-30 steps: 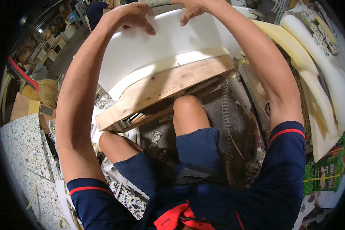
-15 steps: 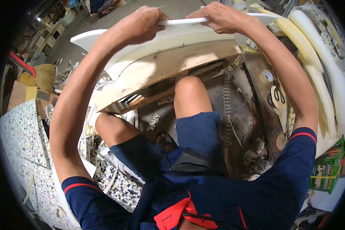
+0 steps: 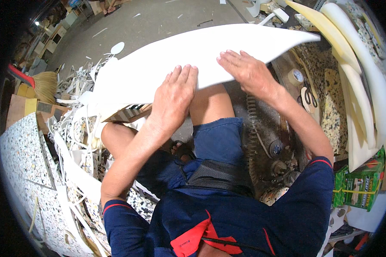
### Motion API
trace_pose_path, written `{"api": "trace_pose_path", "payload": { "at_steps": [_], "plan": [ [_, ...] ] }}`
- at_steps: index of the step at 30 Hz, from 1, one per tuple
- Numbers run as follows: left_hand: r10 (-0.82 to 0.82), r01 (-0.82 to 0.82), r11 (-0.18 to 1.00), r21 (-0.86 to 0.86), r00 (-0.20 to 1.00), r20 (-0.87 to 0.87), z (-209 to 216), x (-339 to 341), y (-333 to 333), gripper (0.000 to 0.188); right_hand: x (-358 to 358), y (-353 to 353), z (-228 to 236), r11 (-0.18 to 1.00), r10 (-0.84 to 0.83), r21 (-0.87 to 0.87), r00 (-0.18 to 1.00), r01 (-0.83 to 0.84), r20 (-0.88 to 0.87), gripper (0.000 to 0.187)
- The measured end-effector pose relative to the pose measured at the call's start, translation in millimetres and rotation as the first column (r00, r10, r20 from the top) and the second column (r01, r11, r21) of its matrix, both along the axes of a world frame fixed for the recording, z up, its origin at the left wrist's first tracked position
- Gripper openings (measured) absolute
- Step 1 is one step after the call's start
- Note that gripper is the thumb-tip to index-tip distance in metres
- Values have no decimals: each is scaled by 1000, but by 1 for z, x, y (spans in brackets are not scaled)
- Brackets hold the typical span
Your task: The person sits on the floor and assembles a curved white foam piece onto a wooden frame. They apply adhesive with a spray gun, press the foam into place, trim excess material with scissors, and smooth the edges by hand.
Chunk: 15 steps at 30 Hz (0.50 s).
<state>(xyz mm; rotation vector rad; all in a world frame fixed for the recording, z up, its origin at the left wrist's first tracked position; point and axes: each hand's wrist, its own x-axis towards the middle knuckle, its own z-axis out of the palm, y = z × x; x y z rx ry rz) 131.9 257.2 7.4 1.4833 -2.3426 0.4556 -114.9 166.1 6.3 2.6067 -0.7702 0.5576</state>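
Observation:
A large white foam sheet (image 3: 154, 60) lies spread in front of me across a wooden bench (image 3: 133, 113), and only the bench's left end shows below it. My left hand (image 3: 174, 96) rests flat near the sheet's near edge, fingers together and stretched away from me. To its right, my right hand (image 3: 249, 73) also lies on the foam, palm down with the fingers extended. Neither hand grips anything. At the right the sheet tapers to a narrow tip. My knees are under and beside its near edge.
On the right are scissors (image 3: 305, 97), a tape roll (image 3: 295, 77), a coiled hose (image 3: 250, 128) and stacked curved foam pieces (image 3: 379, 77). Left stand a broom (image 3: 46, 85) and speckled foam boards (image 3: 23, 150), near heaped white scraps (image 3: 73, 124). A green package (image 3: 360, 184) lies lower right.
Both hands have come down and nearer to me from the sheet's raised edge, letting it go. The foam now lies flatter, covering most of the bench, and the hands press flat on it.

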Motion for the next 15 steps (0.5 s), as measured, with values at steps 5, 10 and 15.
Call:
{"api": "trace_pose_path", "payload": {
  "at_steps": [5, 10, 15],
  "plan": [
    [19, -17, 997, -81, 1000, 24, -40, -6, 4, 53, 7, 8, -39, 998, -8, -60, 995, 14, 97, 40],
    [56, -49, 994, -101, 996, 67, -62, -8, 3, 50, 7, 8, -60, 998, -20, -59, 994, 26, 112, 42],
    [60, -51, 991, -120, 996, 71, -70, -11, -1, 49, 1, 3, -67, 999, 8, -49, 992, -2, 125, 44]
  ]
}}
